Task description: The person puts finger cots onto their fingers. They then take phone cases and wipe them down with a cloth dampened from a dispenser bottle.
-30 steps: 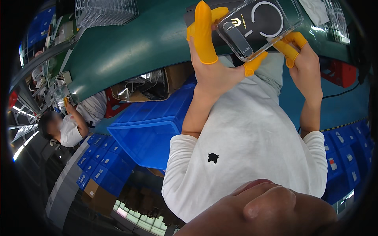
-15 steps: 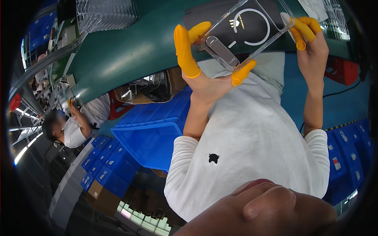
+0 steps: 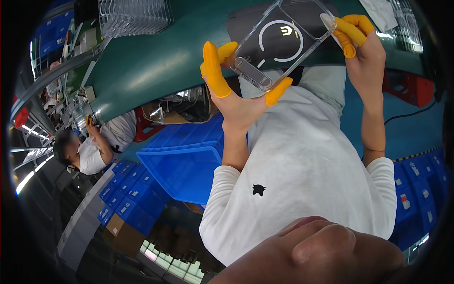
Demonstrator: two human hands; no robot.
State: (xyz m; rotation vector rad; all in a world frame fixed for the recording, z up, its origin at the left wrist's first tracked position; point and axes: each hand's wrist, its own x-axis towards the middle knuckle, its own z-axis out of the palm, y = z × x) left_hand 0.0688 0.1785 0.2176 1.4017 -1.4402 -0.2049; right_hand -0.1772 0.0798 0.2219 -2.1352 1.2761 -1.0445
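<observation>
1. Both hands are holding up a clear phone case (image 3: 283,40) with a white ring on its back, just above the green conveyor belt (image 3: 156,61), tilted so one corner points down toward the person's white shirt (image 3: 302,175).
2. The left hand (image 3: 231,90) is pinching the lower end of the case: fingers in yellow finger cots (image 3: 213,71) are sitting on one edge and a cot-covered thumb is pressing the opposite edge, near the camera cutout.
3. The right hand (image 3: 366,47) is gripping the upper right corner, with its yellow-capped fingertips curled over that corner and pressed together on it.
4. A dark mat (image 3: 283,23) is lying on the belt right behind the case, so the ring is showing up nicely against it.
5. A stack of clear plastic trays (image 3: 135,16) is sitting further along the belt, well apart from the hands.
6. Blue bins (image 3: 184,165) are sitting beside the person's left arm, with more of them stacked around.
7. Another person in a white shirt (image 3: 94,151) is working at the belt off to the left, hands well apart from the case.
</observation>
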